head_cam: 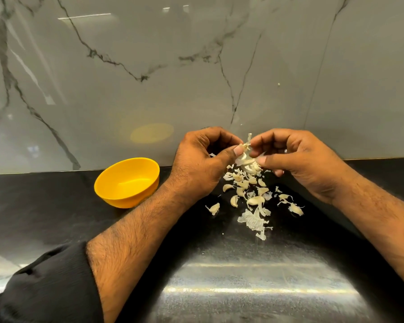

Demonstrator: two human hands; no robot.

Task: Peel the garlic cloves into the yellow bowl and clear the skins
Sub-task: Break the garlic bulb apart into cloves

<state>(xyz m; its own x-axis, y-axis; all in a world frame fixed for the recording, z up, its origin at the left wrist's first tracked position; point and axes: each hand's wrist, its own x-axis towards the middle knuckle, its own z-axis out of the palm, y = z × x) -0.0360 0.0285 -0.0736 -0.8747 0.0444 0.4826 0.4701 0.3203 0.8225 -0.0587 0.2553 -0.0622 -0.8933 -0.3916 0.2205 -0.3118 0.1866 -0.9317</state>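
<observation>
My left hand [203,159] and my right hand [296,157] meet above the black counter and both pinch a garlic head remnant [247,157] with its papery stem sticking up between the fingertips. Below the hands, several loose garlic cloves [245,190] lie scattered on the counter, mixed with thin white skins [254,221]. The yellow bowl [128,183] stands to the left of my left wrist, and nothing shows inside it.
The black counter [56,206] runs left to right and ends at a grey marbled wall [149,66] close behind the hands. A shiny reflection lies on the counter's near part [243,287]. My left forearm has a black sleeve [44,287] pushed up.
</observation>
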